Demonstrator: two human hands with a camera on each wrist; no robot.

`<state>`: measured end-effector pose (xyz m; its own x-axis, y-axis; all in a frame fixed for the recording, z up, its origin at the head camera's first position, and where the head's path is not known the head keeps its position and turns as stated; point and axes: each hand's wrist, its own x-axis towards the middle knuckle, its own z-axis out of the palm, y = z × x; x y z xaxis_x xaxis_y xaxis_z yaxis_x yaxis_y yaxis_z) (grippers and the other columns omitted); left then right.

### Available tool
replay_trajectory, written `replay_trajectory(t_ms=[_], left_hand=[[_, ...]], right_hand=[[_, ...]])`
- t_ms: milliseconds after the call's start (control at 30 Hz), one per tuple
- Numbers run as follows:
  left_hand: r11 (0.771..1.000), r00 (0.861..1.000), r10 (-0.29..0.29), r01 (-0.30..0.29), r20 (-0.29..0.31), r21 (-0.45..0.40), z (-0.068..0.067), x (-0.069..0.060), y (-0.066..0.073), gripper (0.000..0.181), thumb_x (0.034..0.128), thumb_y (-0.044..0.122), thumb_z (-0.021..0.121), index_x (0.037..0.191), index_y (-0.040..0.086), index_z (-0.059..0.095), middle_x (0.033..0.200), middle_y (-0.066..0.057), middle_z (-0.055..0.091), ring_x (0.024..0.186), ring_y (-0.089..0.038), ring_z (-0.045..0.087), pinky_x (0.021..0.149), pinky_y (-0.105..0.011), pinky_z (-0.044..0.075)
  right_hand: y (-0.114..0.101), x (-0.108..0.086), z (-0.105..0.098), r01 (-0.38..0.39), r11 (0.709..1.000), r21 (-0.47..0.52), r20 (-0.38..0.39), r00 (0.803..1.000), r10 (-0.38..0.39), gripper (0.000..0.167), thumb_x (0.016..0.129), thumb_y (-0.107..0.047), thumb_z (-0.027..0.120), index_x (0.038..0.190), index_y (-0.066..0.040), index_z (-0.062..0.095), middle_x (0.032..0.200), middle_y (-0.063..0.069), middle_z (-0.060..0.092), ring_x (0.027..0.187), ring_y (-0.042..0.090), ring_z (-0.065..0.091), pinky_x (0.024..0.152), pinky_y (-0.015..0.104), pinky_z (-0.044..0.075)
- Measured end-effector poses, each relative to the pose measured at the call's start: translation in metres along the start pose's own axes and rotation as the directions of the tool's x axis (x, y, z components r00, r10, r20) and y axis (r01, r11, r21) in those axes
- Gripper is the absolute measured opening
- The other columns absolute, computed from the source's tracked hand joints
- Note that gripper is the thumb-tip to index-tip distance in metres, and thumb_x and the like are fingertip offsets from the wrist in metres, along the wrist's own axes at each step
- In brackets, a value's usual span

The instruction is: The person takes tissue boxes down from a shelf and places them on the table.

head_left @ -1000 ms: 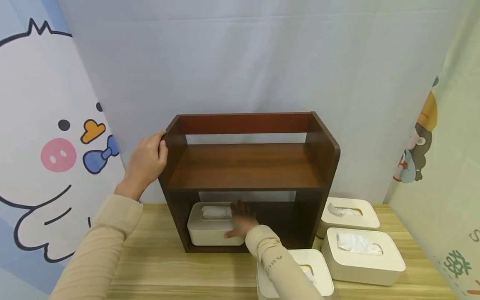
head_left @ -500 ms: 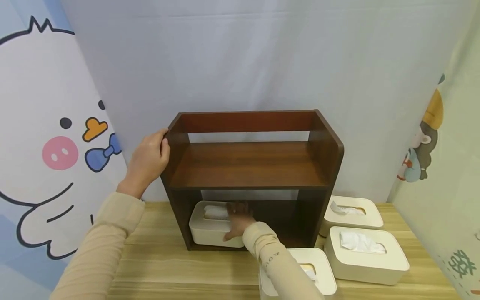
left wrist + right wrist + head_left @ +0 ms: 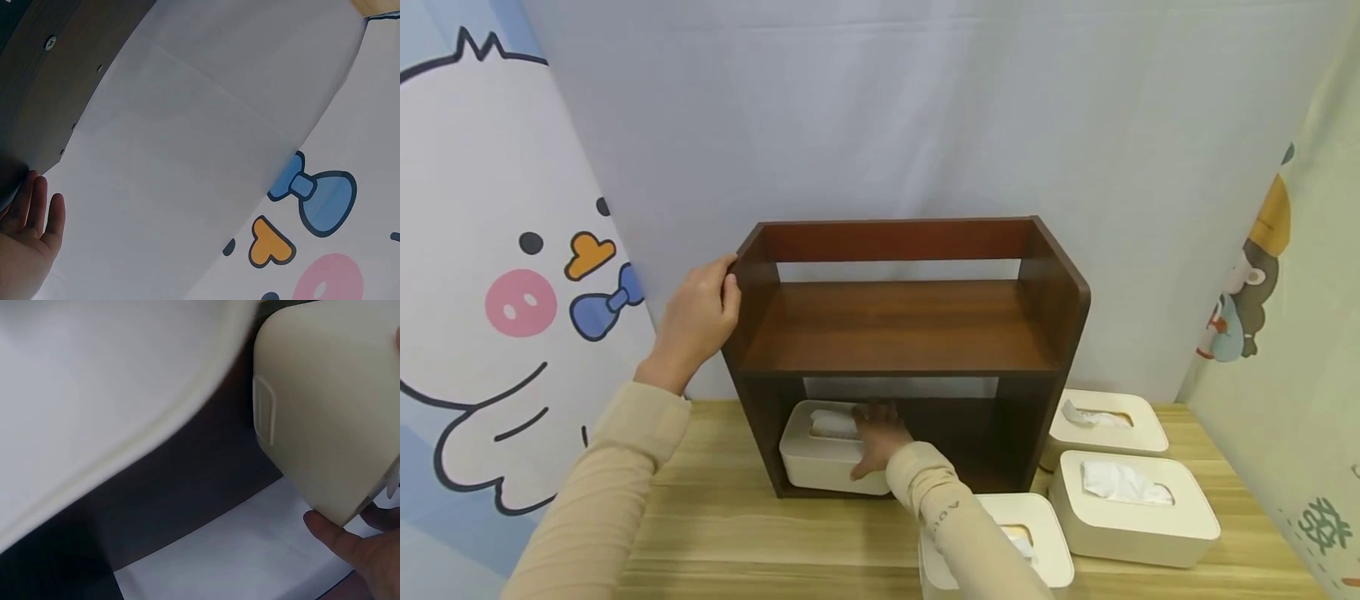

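Observation:
A dark brown two-tier wooden shelf (image 3: pixel 895 325) stands against the curtain. My left hand (image 3: pixel 696 312) holds the upper edge of its left side panel; in the left wrist view its fingers (image 3: pixel 39 203) lie along the outer face. Inside the lower tier, at the left, sits a cream tissue box (image 3: pixel 823 471) with white tissue in its top slot. My right hand (image 3: pixel 880 442) grips this box's right end, thumb at the front and fingers over the lid. The box stands slightly askew, its right end nearer the front. Its far side is hidden.
Three more cream boxes stand on the wood-grain table (image 3: pixel 737 542): a front box (image 3: pixel 1045 550) under my right forearm, a middle box (image 3: pixel 1135 533), and a rear box (image 3: pixel 1120 417) beside the shelf. Printed curtains hang on both sides.
My right hand has settled leftward onto the tissue box, and the box's right end has turned a little toward the front. My left hand stays on the shelf's panel.

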<state>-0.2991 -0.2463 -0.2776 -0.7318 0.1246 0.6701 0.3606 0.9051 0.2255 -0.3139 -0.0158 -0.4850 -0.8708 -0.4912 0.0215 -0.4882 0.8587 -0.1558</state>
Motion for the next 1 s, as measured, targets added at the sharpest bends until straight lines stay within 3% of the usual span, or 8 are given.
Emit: replay_trajectory(t_ms=[267, 600, 833, 1000], left_hand=[[1.000, 1.000, -0.003, 0.003, 0.000, -0.008, 0.000, 0.000, -0.001, 0.039, 0.0955, 0.015, 0.036, 0.125, -0.006, 0.050, 0.119, -0.026, 0.056, 0.105, -0.043, 0.053, 0.089, -0.055, 0.043], [1.000, 1.000, -0.006, 0.006, 0.002, -0.012, 0.000, 0.001, -0.002, 0.040, 0.0958, 0.016, 0.035, 0.125, -0.006, 0.050, 0.120, -0.027, 0.055, 0.104, -0.044, 0.053, 0.088, -0.056, 0.042], [1.000, 1.000, 0.004, -0.004, -0.001, -0.005, 0.002, 0.001, -0.003, 0.041, 0.0962, 0.018, 0.034, 0.125, -0.006, 0.050, 0.119, -0.026, 0.056, 0.104, -0.043, 0.053, 0.088, -0.055, 0.043], [1.000, 1.000, -0.005, 0.005, 0.006, -0.014, 0.000, 0.000, 0.000, 0.040, 0.0955, 0.015, 0.035, 0.125, -0.007, 0.049, 0.120, -0.027, 0.055, 0.104, -0.044, 0.052, 0.089, -0.056, 0.042]], right_hand=[[0.000, -0.004, -0.005, 0.058, 0.995, -0.076, -0.043, 0.997, -0.061, 0.098, 0.054, -0.054, 0.080, 0.135, -0.012, 0.044, 0.136, 0.025, 0.041, 0.117, 0.050, 0.041, 0.086, 0.049, 0.048], [0.000, -0.019, -0.017, 0.089, 0.993, -0.073, -0.046, 0.995, -0.092, 0.094, 0.056, -0.055, 0.078, 0.134, -0.012, 0.045, 0.138, 0.025, 0.040, 0.117, 0.055, 0.041, 0.089, 0.050, 0.047], [-0.003, -0.031, -0.021, 0.133, 0.982, -0.130, -0.092, 0.985, -0.146, 0.092, 0.053, -0.057, 0.078, 0.130, -0.015, 0.049, 0.134, 0.020, 0.046, 0.114, 0.052, 0.046, 0.073, 0.044, 0.055], [-0.007, -0.044, -0.025, 0.151, 0.981, -0.120, -0.071, 0.984, -0.161, 0.092, 0.054, -0.059, 0.077, 0.130, -0.018, 0.048, 0.135, 0.017, 0.046, 0.116, 0.047, 0.044, 0.066, 0.040, 0.055]])
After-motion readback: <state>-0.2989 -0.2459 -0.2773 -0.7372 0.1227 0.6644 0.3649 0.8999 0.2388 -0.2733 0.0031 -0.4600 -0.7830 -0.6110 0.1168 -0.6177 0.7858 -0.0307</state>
